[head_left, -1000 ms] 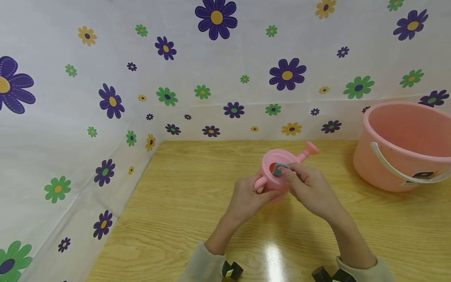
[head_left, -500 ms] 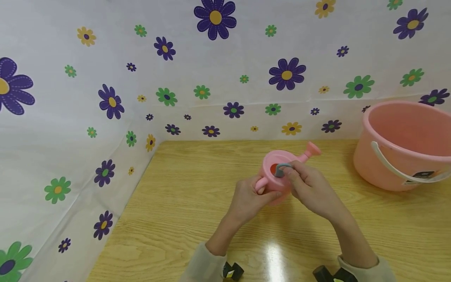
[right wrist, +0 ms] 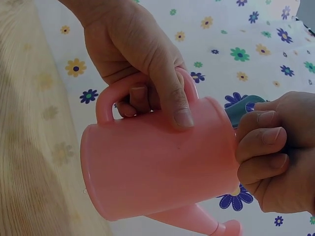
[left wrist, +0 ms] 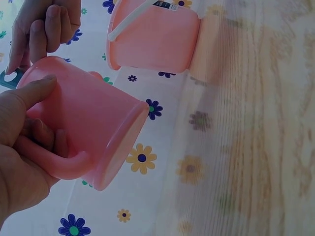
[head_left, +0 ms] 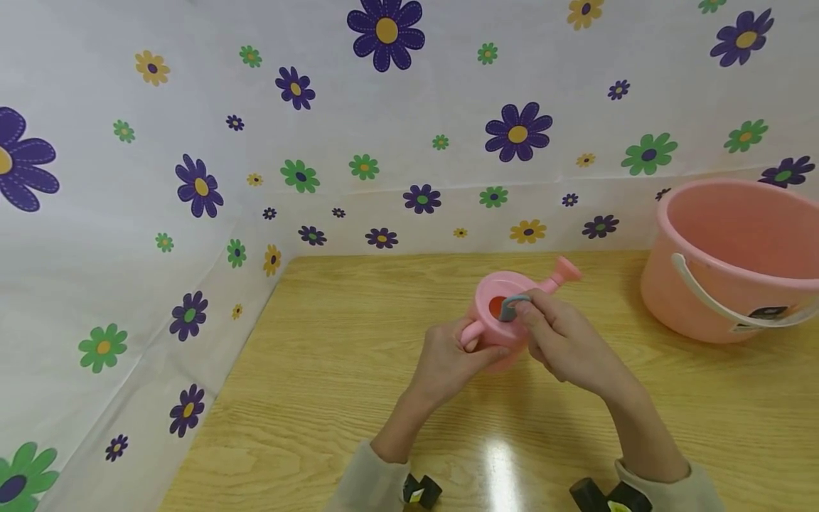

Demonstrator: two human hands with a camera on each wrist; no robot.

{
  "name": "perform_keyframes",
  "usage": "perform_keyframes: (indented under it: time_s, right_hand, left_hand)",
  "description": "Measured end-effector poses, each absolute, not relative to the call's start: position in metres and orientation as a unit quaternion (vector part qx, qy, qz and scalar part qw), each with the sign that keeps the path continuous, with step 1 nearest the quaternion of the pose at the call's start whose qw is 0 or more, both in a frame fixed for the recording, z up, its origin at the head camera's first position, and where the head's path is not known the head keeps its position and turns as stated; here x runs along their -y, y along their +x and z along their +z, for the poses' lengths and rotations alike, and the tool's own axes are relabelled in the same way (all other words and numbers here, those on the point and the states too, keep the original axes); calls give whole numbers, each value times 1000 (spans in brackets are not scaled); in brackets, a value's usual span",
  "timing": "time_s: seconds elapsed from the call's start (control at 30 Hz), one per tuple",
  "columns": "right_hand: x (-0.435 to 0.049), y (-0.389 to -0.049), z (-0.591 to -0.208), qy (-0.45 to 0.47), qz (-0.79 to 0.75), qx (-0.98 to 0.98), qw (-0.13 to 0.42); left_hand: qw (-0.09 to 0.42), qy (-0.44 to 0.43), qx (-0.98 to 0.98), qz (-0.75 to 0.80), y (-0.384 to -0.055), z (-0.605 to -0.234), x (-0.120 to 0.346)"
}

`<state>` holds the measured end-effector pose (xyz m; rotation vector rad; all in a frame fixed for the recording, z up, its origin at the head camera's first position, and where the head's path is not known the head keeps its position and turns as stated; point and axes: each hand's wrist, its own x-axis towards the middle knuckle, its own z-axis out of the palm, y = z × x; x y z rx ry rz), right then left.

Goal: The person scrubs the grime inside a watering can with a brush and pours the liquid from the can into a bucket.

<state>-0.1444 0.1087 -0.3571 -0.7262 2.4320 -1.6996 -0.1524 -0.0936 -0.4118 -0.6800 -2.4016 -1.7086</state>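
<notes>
A pink watering can (head_left: pixel 486 291) with a side handle and a rose-ended spout is held a little above the table. My left hand (head_left: pixel 443 364) grips its handle, the thumb lying along the body, as the right wrist view shows. At the top opening, my right hand (head_left: pixel 566 348) pinches a teal-grey piece (head_left: pixel 510 308) with a hole near its end. That piece reaches into the opening; its other end is hidden inside the can. Something orange-red shows within the opening. In the left wrist view the teal piece (left wrist: pixel 11 79) stands out past the can's rim.
A large pink bucket (head_left: pixel 704 299) with a white bail handle stands at the back right of the wooden table (head_left: pixel 333 341). White flower-printed sheeting (head_left: pixel 397 156) rises behind and to the left of the table.
The teal-grey piece has turned and shifted slightly right with my right hand, staying at the opening. My left hand keeps its grip on the can. The head view has drifted slightly.
</notes>
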Motion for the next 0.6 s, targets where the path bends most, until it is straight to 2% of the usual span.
perform_keyframes:
  time_s: [0.3, 0.6]
  right_hand:
    - [-108, -144, -355, -241, -559, -792, 47]
    - [-107, -140, -351, -232, -572, -787, 17]
  left_hand:
    - [53, -231, 784, -573, -154, -411, 96]
    - [51, -237, 776, -582, -155, -413, 97]
